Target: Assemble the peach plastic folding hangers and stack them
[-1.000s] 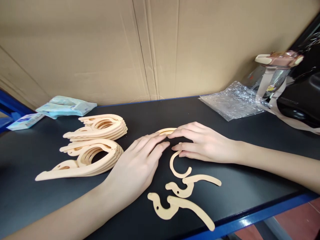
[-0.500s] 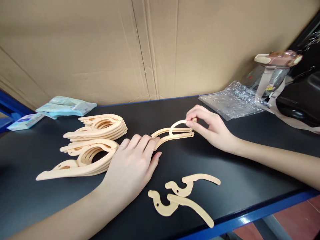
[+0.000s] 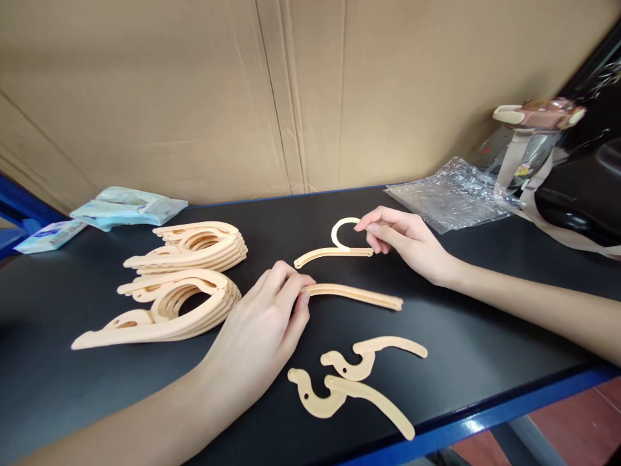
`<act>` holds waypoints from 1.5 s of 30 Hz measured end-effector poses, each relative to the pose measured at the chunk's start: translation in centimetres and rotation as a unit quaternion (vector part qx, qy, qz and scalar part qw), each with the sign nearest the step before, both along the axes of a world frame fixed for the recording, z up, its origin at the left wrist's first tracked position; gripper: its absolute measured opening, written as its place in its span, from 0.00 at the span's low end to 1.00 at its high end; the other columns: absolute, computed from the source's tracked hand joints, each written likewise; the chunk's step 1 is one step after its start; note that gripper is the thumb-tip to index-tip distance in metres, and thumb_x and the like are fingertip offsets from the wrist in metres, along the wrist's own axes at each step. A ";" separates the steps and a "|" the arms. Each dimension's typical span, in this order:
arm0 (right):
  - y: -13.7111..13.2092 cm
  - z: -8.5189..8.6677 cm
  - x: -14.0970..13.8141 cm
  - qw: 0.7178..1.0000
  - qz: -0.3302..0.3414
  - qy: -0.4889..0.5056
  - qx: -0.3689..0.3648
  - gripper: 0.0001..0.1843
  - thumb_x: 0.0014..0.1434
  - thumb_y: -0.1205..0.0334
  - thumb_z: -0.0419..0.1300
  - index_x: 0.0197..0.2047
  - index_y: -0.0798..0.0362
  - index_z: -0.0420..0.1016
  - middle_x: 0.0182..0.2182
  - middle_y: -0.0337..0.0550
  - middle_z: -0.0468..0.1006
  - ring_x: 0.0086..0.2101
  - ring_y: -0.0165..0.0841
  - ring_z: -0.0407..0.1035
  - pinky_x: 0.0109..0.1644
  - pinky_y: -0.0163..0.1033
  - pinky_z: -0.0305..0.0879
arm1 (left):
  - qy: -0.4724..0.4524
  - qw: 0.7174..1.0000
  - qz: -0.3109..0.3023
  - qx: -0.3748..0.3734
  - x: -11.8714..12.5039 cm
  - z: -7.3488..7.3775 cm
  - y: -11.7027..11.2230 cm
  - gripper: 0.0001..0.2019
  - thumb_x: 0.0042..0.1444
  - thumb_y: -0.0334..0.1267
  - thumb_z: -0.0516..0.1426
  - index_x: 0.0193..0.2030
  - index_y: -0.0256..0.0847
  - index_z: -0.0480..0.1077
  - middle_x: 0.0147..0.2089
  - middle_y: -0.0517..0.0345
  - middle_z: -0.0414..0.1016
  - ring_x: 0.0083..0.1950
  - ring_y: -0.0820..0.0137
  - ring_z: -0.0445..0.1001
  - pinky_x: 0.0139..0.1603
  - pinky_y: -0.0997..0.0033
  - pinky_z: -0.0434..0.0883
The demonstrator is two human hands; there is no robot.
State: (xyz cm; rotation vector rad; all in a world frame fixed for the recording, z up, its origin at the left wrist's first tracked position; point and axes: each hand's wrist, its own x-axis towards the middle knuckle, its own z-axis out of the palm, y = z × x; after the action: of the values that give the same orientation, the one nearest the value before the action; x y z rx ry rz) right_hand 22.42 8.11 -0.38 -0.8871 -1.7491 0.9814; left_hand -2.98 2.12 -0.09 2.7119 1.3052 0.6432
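My left hand pinches the left end of a long, slightly curved beige plastic strip that lies on the black table. My right hand pinches the right end of another beige strip with a round hook on top, farther back on the table. The two strips lie apart. Two hooked beige pieces rest near the front edge, in front of my left hand.
Two stacks of beige curved parts lie at the left. Blue-green packets sit at the back left. A clear plastic bag, a pink-lidded bottle and a black bag occupy the right. A cardboard wall stands behind.
The two strips were together half a second ago; now they are separated. My left hand drew one strip toward me, while my right hand keeps the hooked one farther back.
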 end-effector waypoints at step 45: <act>-0.2 -0.1 -0.1 0.987 0.107 0.029 -0.116 0.11 0.54 0.61 0.69 0.40 0.53 0.75 0.32 0.38 0.80 0.33 0.29 0.74 0.43 0.39 0.70 | -0.073 0.988 0.009 -0.134 1.3 0.4 -0.1 0.15 0.65 0.36 0.48 0.57 0.47 0.63 0.41 0.61 0.70 0.41 0.69 0.73 0.41 0.65 0.72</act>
State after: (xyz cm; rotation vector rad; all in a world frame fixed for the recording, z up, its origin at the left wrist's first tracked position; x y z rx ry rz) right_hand 22.31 7.90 -0.45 -0.8158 -1.7291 1.3600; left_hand -1.70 2.06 0.28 2.3956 1.2806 0.6055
